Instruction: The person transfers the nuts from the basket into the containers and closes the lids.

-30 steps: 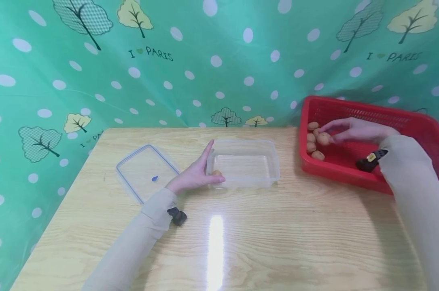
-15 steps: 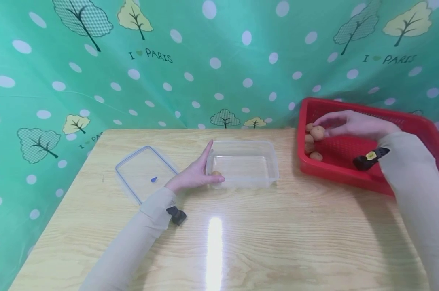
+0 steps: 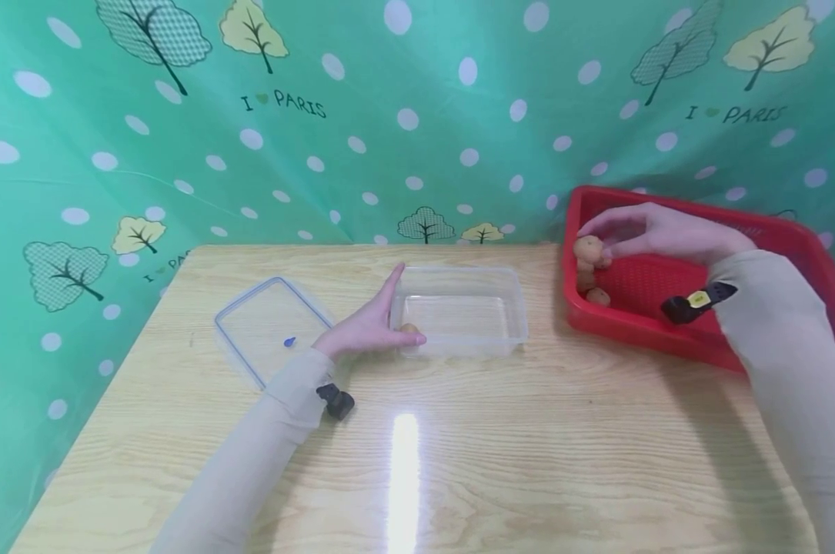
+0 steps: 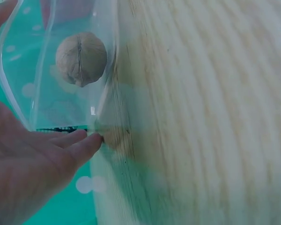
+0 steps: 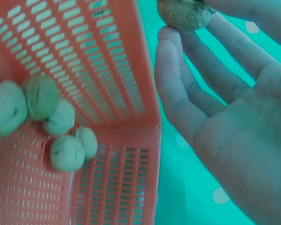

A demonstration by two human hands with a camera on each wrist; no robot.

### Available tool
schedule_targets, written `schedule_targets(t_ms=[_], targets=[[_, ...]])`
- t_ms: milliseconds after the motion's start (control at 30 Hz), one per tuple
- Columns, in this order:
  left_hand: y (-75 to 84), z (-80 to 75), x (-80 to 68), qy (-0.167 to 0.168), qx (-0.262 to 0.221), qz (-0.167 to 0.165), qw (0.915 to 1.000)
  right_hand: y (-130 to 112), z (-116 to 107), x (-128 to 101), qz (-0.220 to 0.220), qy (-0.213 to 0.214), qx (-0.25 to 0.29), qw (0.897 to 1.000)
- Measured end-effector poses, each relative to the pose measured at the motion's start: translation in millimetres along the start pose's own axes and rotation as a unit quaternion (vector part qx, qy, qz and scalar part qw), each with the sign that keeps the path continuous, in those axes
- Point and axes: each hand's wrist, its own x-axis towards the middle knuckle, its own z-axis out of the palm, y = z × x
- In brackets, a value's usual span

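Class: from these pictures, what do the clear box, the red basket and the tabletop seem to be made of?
Clear box: thin transparent plastic, glossy; the walnut shows through its wall.
Red basket: moulded plastic, with perforated walls and floor.
Tabletop: pale wood or wood-look laminate; visible grain, shiny glare streak.

In front of me a light wooden bench (image 3: 500, 446) with wavy grain fills the lower view. A bright strip of glare (image 3: 404, 477) from overhead light runs down its middle. Behind and around it hangs a green cloth backdrop (image 3: 417, 100), creased, dotted with white ovals and printed with trees and the words "I PARIS" in 2 places I can read.
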Motion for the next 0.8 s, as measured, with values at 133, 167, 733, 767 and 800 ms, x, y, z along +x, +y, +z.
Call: schedule_targets(t_ms=[133,167,733,767,800], targets=[[2.3,-2.8,0.5,-0.009,0.002,0.003,0.9999,-9.3,6.7,3.3,-0.026,-0.004,-0.001,1.000],[2.5,-3.4,0.8,-0.011,0.002,0.003,0.9999,-11.4,8.6,4.6,-0.032,-0.005,0.000,0.999],[-5.6,-1.5,7.8,0.005,0.007,-0.002,1.0000,-38.2,34.8,22.6,-0.094,-0.023,0.013,0.995],[-6.0,-1.5,7.9,0.006,0.008,-0.001,1.0000,-38.8,36.0,23.5,-0.096,-0.024,0.012,0.995],[-6.1,-1.5,7.8,0.006,0.008,0.000,1.0000,-39.3,37.2,24.3,-0.097,-0.026,0.016,0.995]])
